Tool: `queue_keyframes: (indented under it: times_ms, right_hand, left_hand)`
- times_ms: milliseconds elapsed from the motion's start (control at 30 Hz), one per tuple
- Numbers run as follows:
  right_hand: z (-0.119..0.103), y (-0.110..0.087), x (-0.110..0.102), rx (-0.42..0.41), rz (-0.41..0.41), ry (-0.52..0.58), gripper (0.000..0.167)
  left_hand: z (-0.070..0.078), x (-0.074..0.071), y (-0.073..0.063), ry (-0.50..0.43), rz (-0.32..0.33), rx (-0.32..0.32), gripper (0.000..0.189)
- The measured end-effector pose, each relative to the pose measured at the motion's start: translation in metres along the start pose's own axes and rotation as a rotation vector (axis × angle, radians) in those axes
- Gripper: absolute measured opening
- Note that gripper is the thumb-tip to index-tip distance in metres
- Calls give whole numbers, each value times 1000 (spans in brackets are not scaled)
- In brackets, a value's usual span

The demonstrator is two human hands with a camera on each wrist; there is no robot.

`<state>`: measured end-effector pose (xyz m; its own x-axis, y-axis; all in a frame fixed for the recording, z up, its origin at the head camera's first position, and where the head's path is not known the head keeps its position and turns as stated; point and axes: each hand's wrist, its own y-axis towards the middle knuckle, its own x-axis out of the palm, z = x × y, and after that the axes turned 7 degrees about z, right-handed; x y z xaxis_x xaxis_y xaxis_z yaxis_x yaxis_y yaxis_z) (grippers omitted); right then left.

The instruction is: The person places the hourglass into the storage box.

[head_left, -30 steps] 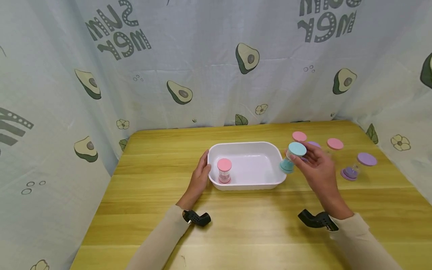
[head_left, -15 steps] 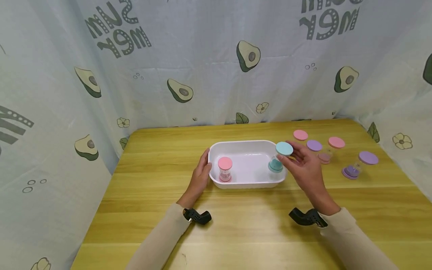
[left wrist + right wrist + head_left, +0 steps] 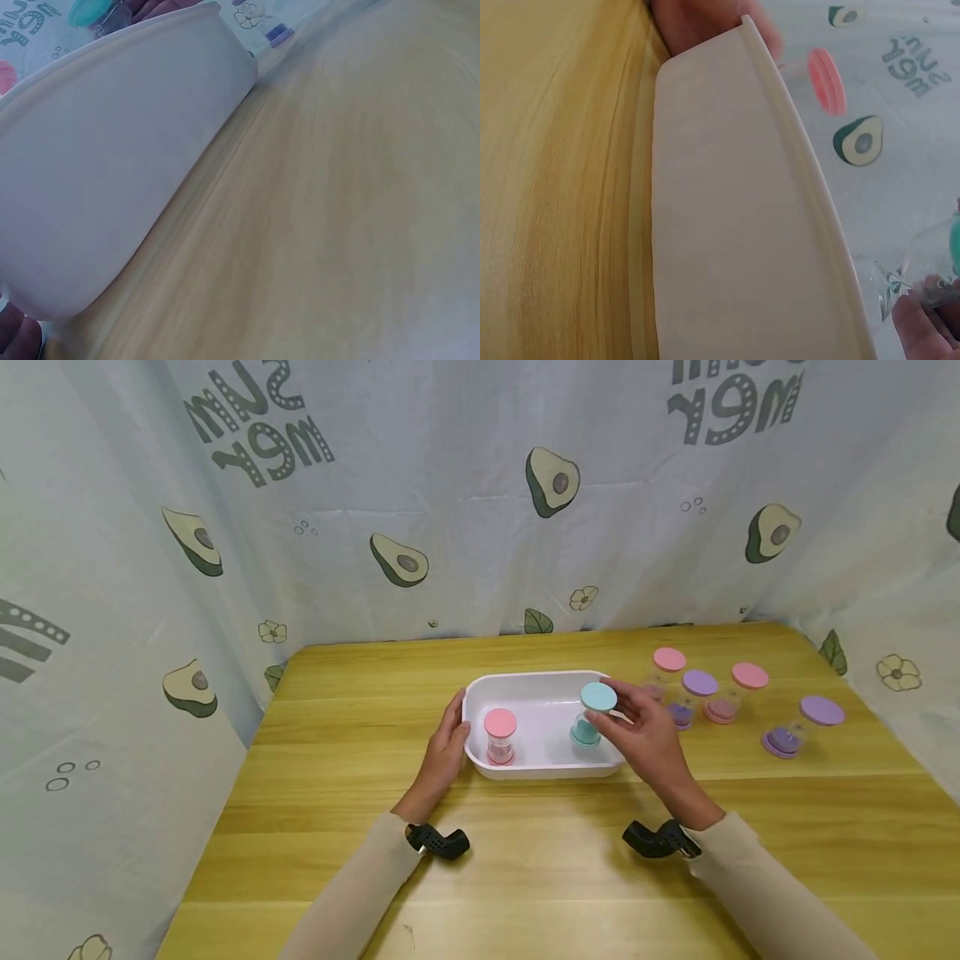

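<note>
"Teal hourglass (image 3: 597, 698): where do you see it?"

"Inside the rim of the white tray (image 3: 542, 739), toward the right end, its top tipped slightly rightward."

"Who has hold of it?"

"The right hand (image 3: 647, 733). Thumb and fingers pinch it near the upper cap."

"Is its base touching the tray's floor?"

"Can't tell from these views."

"And the left hand (image 3: 442, 750)?"

"Its fingers grip the tray's left end, thumb at the rim."

"Anything else in there?"

"A pink hourglass (image 3: 500, 732) stands upright near that end, well apart from the teal one."

"What about outside?"

"Four more stand on the wooden desk (image 3: 525, 860), right of the tray. A pink-capped one (image 3: 670, 660) is partly hidden by the right hand; a purple-capped one (image 3: 699, 683) and another pink (image 3: 750, 676) are near it. The last purple (image 3: 822, 711) sits farther right."

"Backdrop?"

"Pale curtain (image 3: 465, 468), printed with avocados and mirrored lettering."
</note>
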<state>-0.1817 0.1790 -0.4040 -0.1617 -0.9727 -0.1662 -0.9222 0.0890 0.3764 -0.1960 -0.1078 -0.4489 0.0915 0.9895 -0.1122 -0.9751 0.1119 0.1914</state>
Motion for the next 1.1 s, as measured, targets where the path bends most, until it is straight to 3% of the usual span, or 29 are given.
queue_keyframes:
  times_ms: [733,1100]
  right_hand:
    - [6,5,24,-33,-200,45,48]
    - [12,6,27,-59,-246,-54,48]
  left_hand:
    - [2,1,1,18,7,-6,52]
    - [4,1,2,18,9,-6,52]
